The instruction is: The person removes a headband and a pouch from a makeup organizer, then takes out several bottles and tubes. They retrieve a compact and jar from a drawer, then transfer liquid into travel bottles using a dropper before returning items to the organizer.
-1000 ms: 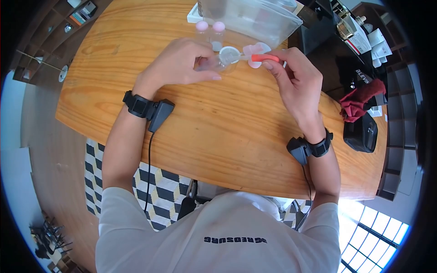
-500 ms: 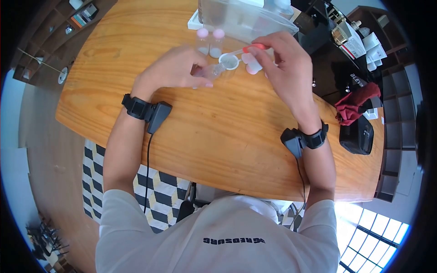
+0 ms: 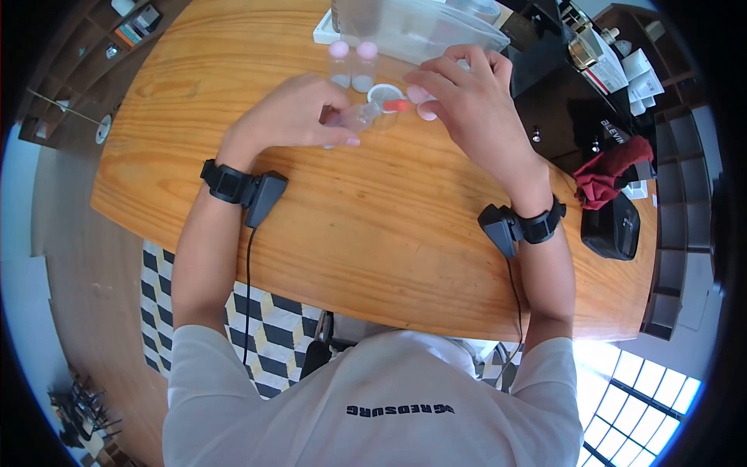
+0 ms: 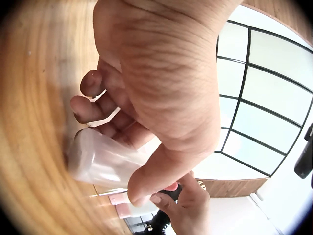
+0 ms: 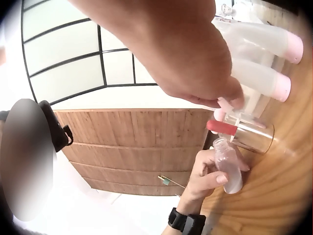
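My left hand (image 3: 299,113) grips a small clear bottle (image 5: 228,169), tilted with its uncapped neck toward the right. Beside that neck is a dropper with a red bulb (image 3: 395,105). Its clear stem reaches over a clear cup (image 5: 259,138) with a white rim, and no hand holds it. My right hand (image 3: 475,97) is just right of the cup, thumb and fingertips spread apart and bent around small pink pieces (image 3: 417,95). In the right wrist view, a fingertip overlaps one pink piece (image 5: 225,104).
Two clear bottles with pink caps (image 3: 366,51) stand behind the cup. At the back is a large translucent bin (image 3: 420,31) by a black cabinet (image 3: 537,101). A dark red cloth (image 3: 611,175) and black pouch (image 3: 611,227) lie at the right edge.
The dropper left the bottle's neck, rose over the cup and now leans there, released by my right hand. That hand moved to the pink pieces. My left hand drew slightly left with the bottle.
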Action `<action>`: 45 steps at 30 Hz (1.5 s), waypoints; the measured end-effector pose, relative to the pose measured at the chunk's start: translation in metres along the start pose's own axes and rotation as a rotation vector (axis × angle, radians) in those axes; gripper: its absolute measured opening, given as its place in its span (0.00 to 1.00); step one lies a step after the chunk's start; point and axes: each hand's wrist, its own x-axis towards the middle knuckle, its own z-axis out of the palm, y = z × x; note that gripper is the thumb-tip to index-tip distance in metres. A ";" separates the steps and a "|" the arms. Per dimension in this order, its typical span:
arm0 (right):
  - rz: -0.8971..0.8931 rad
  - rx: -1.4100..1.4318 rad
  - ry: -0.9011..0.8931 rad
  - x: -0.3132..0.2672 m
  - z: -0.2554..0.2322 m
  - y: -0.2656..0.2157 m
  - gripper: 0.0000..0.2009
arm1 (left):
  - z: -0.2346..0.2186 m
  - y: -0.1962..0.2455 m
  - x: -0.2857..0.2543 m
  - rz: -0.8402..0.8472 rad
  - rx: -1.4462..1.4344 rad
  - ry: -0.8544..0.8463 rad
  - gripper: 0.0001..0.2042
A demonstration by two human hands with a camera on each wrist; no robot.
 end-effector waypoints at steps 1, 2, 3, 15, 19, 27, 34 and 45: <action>-0.019 -0.006 -0.001 0.001 -0.001 0.001 0.15 | 0.000 -0.001 0.000 0.000 0.005 -0.009 0.20; -0.039 -0.011 -0.002 0.002 -0.002 0.002 0.14 | 0.000 0.000 0.001 0.001 0.005 -0.011 0.20; -0.037 -0.010 -0.003 0.003 -0.005 0.003 0.14 | 0.000 0.002 0.000 -0.007 -0.049 -0.006 0.19; 0.072 0.136 0.137 0.005 -0.011 0.006 0.09 | -0.007 0.001 -0.004 -0.055 -0.211 0.093 0.16; 0.113 0.131 0.142 0.006 -0.011 0.004 0.09 | -0.008 0.002 -0.003 -0.086 -0.147 0.103 0.15; 0.138 0.156 0.212 0.007 -0.015 0.009 0.11 | -0.003 -0.002 -0.002 -0.075 -0.075 0.112 0.15; 0.303 0.318 0.253 0.008 -0.025 0.006 0.12 | -0.001 -0.003 -0.002 -0.083 -0.039 0.129 0.14; 0.174 0.470 0.114 0.012 -0.024 -0.010 0.15 | -0.007 0.017 -0.002 0.050 -0.020 0.163 0.17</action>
